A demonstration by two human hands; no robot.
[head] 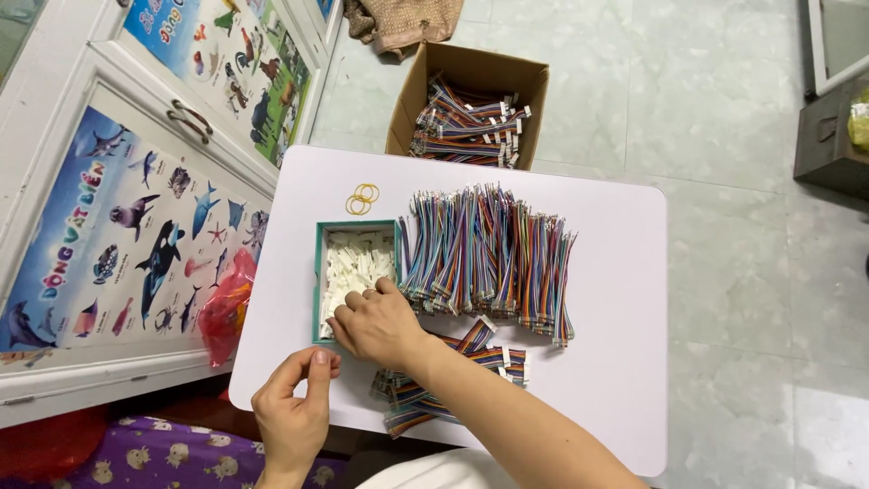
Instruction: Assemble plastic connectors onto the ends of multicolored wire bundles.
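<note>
Left hand (291, 418) is pinched shut, while white pieces (358, 263) in the green tray (318, 272) are dug at by the curled right hand (376, 323).

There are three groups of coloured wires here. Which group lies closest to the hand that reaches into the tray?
The small pile of wires on the table's near edge, right beside the right hand. The big row lies further back; the third group sits in the cardboard box.

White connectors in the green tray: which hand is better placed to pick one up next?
Probably the right hand: it reaches across and its fingers already rest in the green tray among the white connectors. The left hand sits at the table's near edge, fingers pinched together.
</note>
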